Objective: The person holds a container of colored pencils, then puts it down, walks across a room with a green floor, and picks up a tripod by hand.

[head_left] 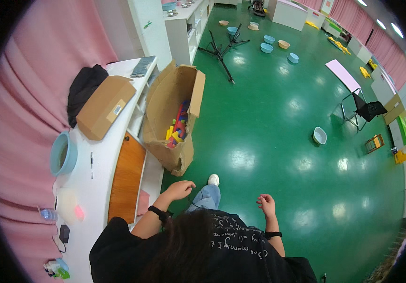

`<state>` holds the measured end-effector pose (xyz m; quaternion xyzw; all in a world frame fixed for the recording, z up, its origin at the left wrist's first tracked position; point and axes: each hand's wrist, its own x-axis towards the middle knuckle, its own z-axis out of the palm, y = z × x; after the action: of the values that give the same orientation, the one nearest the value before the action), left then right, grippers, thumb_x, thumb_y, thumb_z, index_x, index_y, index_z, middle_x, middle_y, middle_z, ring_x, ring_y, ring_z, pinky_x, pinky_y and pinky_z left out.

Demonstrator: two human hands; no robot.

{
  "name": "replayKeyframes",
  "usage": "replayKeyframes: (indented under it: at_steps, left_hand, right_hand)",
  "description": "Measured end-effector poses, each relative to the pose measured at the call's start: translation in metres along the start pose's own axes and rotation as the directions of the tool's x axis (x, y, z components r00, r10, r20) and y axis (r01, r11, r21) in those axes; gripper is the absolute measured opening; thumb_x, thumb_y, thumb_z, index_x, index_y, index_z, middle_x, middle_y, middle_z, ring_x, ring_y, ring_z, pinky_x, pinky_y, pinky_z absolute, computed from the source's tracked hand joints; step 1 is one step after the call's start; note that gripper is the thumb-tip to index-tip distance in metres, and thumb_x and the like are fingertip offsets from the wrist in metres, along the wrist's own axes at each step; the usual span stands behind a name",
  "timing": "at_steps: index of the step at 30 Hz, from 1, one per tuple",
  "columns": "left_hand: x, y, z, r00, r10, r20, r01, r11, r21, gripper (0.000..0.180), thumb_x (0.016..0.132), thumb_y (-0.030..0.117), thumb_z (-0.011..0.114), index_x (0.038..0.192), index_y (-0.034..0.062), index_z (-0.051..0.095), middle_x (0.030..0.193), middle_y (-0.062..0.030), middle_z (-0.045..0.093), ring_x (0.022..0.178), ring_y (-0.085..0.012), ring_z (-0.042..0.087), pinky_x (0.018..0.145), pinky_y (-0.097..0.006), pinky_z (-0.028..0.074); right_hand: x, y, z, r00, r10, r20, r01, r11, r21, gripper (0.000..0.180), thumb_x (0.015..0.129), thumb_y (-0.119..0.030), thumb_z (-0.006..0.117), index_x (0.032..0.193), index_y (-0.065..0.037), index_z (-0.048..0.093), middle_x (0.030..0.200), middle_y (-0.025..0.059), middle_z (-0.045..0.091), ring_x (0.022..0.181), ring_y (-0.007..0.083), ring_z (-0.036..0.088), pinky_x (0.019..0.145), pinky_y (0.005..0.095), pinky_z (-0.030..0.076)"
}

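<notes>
My left hand (180,189) hangs loosely curled over the green floor, beside the low corner of a big open cardboard box (167,101) that holds several coloured foam pieces (178,128). It holds nothing. My right hand (266,205) is out to the right with its fingers slightly apart and empty, over bare floor. A dark band sits on each wrist. One white shoe (213,179) shows between the hands.
A white counter (92,181) runs along my left with a closed cardboard box (104,106), a blue basin (63,153), a black bag (84,87) and a bottle (48,214). Farther off stand a folding chair (363,109), a tripod (219,51) and several scattered basins (320,135).
</notes>
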<state>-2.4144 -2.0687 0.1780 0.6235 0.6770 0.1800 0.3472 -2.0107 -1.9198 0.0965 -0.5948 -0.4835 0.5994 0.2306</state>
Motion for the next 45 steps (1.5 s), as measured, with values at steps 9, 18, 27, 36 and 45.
replayKeyframes:
  at_steps: [9,18,27,36,45]
  left_hand:
    - [0.183,-0.014,-0.064,1.000,0.001,0.025,0.000,0.998,-0.061,0.022,0.083,0.016,0.046,0.101,0.0066,0.056,0.095,-0.0127,0.060,0.089,-0.0298,0.057,0.075,-0.038,0.046]
    - [0.385,-0.007,-0.109,0.975,0.213,0.062,-0.215,0.976,0.025,0.021,0.083,0.016,0.046,0.099,0.0076,0.056,0.097,-0.0129,0.060,0.090,-0.0307,0.057,0.077,-0.040,0.046]
    - [0.586,0.008,-0.149,0.979,0.086,0.186,-0.098,0.994,0.057,0.025,0.083,0.017,0.044,0.103,0.0069,0.055,0.101,-0.0131,0.059,0.092,-0.0307,0.056,0.079,-0.040,0.046]
    - [0.729,0.025,-0.249,0.995,0.013,-0.098,-0.013,1.000,0.000,0.022,0.085,0.016,0.045,0.103,0.0070,0.056,0.100,-0.0126,0.059,0.090,-0.0296,0.057,0.076,-0.039,0.046]
    - [0.820,-0.092,-0.326,0.982,-0.151,-0.112,0.137,0.983,-0.125,0.022,0.082,0.014,0.046,0.100,0.0048,0.056,0.095,-0.0158,0.059,0.088,-0.0321,0.056,0.074,-0.039,0.045]
  right_hand:
    - [0.167,-0.112,-0.020,0.999,-0.047,-0.016,0.046,0.997,-0.056,0.020,0.086,-0.017,0.052,0.103,-0.005,0.054,0.091,0.0050,0.062,0.074,0.0143,0.061,0.056,0.0252,0.046]
    - [0.316,-0.252,-0.024,0.989,-0.147,0.021,0.148,0.988,-0.040,0.020,0.087,-0.016,0.053,0.102,-0.004,0.055,0.091,0.0043,0.062,0.077,0.0124,0.061,0.061,0.0242,0.045]
    - [0.512,-0.330,-0.104,0.976,-0.150,-0.161,0.155,0.988,0.020,0.018,0.088,-0.016,0.053,0.101,-0.004,0.054,0.091,0.0045,0.062,0.075,0.0124,0.060,0.060,0.0225,0.045]
    - [0.704,-0.466,-0.064,0.973,-0.222,0.061,0.226,0.972,-0.069,0.016,0.087,-0.017,0.053,0.099,-0.005,0.055,0.091,0.0045,0.063,0.076,0.0122,0.060,0.061,0.0237,0.044]
    - [0.867,-0.551,0.033,0.968,-0.137,0.211,0.156,0.985,-0.073,0.017,0.087,-0.016,0.053,0.100,-0.005,0.055,0.089,0.0044,0.063,0.077,0.0123,0.060,0.061,0.0244,0.045]
